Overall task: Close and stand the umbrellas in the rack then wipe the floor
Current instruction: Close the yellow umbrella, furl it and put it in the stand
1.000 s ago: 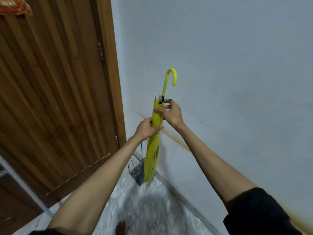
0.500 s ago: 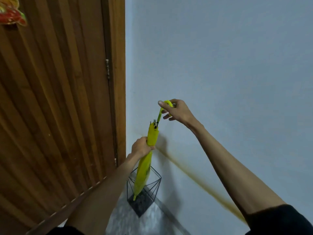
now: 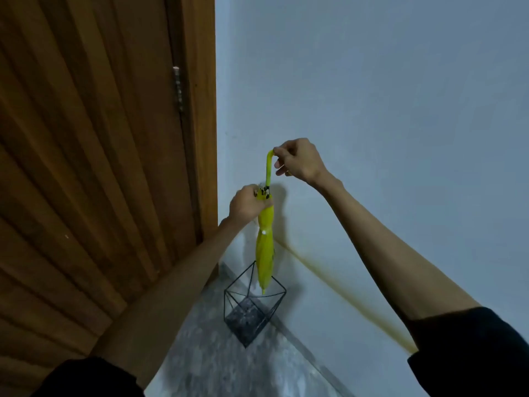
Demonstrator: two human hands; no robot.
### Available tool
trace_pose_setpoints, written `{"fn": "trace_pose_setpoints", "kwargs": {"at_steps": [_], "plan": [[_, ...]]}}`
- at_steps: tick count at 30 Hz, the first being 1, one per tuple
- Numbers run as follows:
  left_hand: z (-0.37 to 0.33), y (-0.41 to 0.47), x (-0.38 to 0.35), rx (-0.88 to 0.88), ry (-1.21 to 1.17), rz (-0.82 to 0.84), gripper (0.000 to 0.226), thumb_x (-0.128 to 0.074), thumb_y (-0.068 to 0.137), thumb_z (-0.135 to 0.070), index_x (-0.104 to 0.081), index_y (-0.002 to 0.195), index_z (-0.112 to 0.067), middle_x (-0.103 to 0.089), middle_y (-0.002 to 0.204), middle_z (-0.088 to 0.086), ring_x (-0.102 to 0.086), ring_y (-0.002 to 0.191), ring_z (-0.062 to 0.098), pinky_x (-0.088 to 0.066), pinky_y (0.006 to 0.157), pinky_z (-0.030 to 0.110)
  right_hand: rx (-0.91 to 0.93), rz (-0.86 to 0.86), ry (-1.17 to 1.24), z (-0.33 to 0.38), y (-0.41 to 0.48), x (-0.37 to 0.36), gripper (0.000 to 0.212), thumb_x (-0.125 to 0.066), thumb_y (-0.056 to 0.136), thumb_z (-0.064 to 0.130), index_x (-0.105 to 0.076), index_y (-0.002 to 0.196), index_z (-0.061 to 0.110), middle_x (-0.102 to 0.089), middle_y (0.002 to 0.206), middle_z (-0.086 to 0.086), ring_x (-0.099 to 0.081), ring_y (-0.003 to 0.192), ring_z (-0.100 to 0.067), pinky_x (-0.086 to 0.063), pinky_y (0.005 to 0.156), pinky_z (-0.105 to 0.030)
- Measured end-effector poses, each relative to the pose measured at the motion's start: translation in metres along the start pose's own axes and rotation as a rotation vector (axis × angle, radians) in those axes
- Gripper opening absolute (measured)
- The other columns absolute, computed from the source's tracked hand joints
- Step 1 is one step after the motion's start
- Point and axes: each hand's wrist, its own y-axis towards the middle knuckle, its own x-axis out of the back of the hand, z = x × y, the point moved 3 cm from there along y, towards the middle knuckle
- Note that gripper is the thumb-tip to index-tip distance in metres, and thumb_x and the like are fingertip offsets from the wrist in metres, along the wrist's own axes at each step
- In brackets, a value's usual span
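Observation:
A closed yellow umbrella (image 3: 264,253) hangs upright, tip down, over a black wire rack (image 3: 252,308) in the corner. Its tip sits at the rack's top opening, just inside the wire rim. My right hand (image 3: 299,161) is shut on the curved yellow handle at the top. My left hand (image 3: 247,203) grips the top of the folded canopy just below the handle shaft. The rack looks empty apart from the umbrella tip and stands on the speckled grey floor (image 3: 229,368).
A brown wooden door (image 3: 100,153) fills the left side, its frame right next to the rack. A pale wall (image 3: 386,110) runs along the right, with a yellowish stripe low on it. The rack sits tight in the corner between them.
The umbrella has swung from a slant to nearly upright over the rack, its tip now at the rack's opening. My left hand has slid up to the canopy top. My right hand stays on the handle.

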Motion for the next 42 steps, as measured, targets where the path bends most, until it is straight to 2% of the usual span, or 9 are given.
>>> {"fn": "trace_pose_setpoints", "kwargs": {"at_steps": [5,10,15,19,22,31,35,39,42], "plan": [[0.030,0.032,-0.001,0.035,-0.004,0.026,0.032,-0.077,0.064,-0.048,-0.061,0.078,-0.024,-0.064,0.080,0.001,-0.066,0.084,0.028,-0.048,0.066,0.032,-0.066,0.028,-0.004,-0.022,0.022,-0.025,0.024,-0.052,0.098,0.022,-0.068,0.094,0.005,-0.074,0.077,-0.009,-0.073,0.067,-0.019,-0.052,0.062,-0.024],[0.083,0.055,-0.032,0.100,0.051,0.141,0.061,-0.074,0.059,-0.050,-0.067,0.107,-0.014,-0.069,0.106,0.008,-0.064,0.098,0.026,-0.053,0.082,0.041,-0.182,0.082,-0.056,-0.077,0.034,-0.067,0.022,-0.054,0.096,0.021,-0.068,0.091,0.004,-0.072,0.069,-0.001,-0.072,0.068,-0.017,-0.050,0.064,-0.024],[0.149,0.068,-0.075,0.216,0.079,0.250,0.034,-0.080,0.071,-0.032,-0.064,0.089,-0.008,-0.066,0.091,0.009,-0.064,0.089,0.029,-0.039,0.062,0.030,-0.274,0.194,-0.174,-0.141,0.039,-0.118,0.016,-0.054,0.093,0.014,-0.067,0.086,0.009,-0.074,0.079,-0.003,-0.071,0.080,-0.019,-0.057,0.079,-0.038],[0.204,0.075,-0.113,0.251,0.157,0.273,0.039,-0.080,0.073,-0.033,-0.067,0.098,-0.005,-0.068,0.100,0.013,-0.064,0.096,0.032,-0.046,0.067,0.035,-0.336,0.278,-0.297,-0.195,0.040,-0.165,0.017,-0.057,0.090,0.018,-0.066,0.091,0.004,-0.073,0.088,-0.011,-0.068,0.086,-0.028,-0.055,0.081,-0.043],[0.243,0.077,-0.137,0.288,0.179,0.310,0.031,-0.081,0.072,-0.033,-0.062,0.087,-0.014,-0.068,0.101,0.016,-0.064,0.095,0.033,-0.053,0.077,0.042,-0.375,0.329,-0.308,-0.231,0.036,-0.196,0.018,-0.056,0.091,0.017,-0.064,0.095,0.001,-0.072,0.092,-0.015,-0.066,0.089,-0.032,-0.054,0.081,-0.043],[0.333,0.096,-0.212,0.314,0.157,0.340,0.033,-0.073,0.080,-0.031,-0.064,0.095,-0.003,-0.067,0.097,0.019,-0.063,0.092,0.035,-0.041,0.064,0.034,-0.512,0.336,-0.207,-0.344,0.038,-0.262,0.015,-0.051,0.089,0.009,-0.062,0.099,0.008,-0.072,0.095,-0.014,-0.067,0.091,-0.031,-0.054,0.084,-0.047],[0.360,0.099,-0.235,0.350,0.086,0.288,0.031,-0.072,0.082,-0.031,-0.066,0.091,-0.003,-0.067,0.092,0.020,-0.063,0.088,0.034,-0.031,0.059,0.028,-0.516,0.301,-0.186,-0.372,0.045,-0.279,0.020,-0.049,0.094,0.009,-0.065,0.105,0.009,-0.073,0.096,-0.011,-0.068,0.093,-0.026,-0.054,0.085,-0.042],[0.367,0.110,-0.249,0.348,0.002,0.204,0.035,-0.068,0.085,-0.036,-0.066,0.098,-0.004,-0.068,0.095,0.019,-0.063,0.091,0.034,-0.041,0.063,0.032,-0.386,0.136,-0.253,-0.385,0.059,-0.281,0.021,-0.048,0.098,0.014,-0.068,0.107,0.011,-0.073,0.096,-0.011,-0.068,0.092,-0.029,-0.054,0.078,-0.036],[0.364,0.118,-0.254,0.367,0.009,0.231,0.052,-0.065,0.084,-0.031,-0.055,0.129,-0.006,-0.064,0.119,0.019,-0.059,0.111,0.035,-0.049,0.082,0.036,-0.244,0.155,-0.444,-0.385,0.068,-0.288,0.033,-0.050,0.099,0.020,-0.059,0.131,0.016,-0.066,0.121,-0.011,-0.062,0.108,-0.031,-0.052,0.085,-0.037]]}}
